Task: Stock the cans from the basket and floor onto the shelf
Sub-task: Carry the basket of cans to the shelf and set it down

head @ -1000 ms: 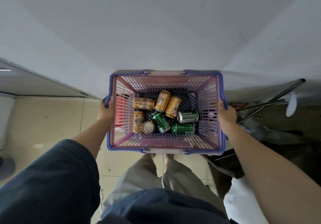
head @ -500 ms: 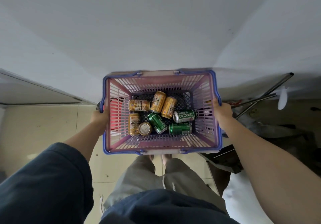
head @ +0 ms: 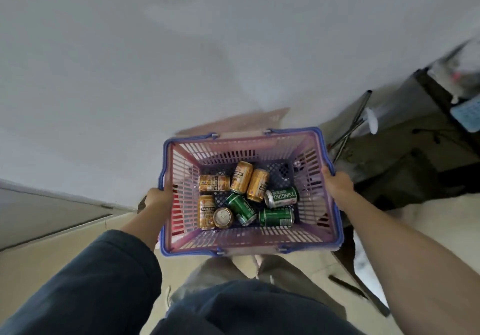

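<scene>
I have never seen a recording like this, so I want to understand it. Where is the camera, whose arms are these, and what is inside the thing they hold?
The camera sits on a person's head and looks down, so you see their own arms and legs. The left hand and the right hand each grip one side of a pink basket with a blue rim, held above the floor. Inside lie eight drink cans: five gold cans and three green cans, one marked Tsingtao. All lie on their sides except one gold can, which shows its top. No shelf is visible here.
</scene>
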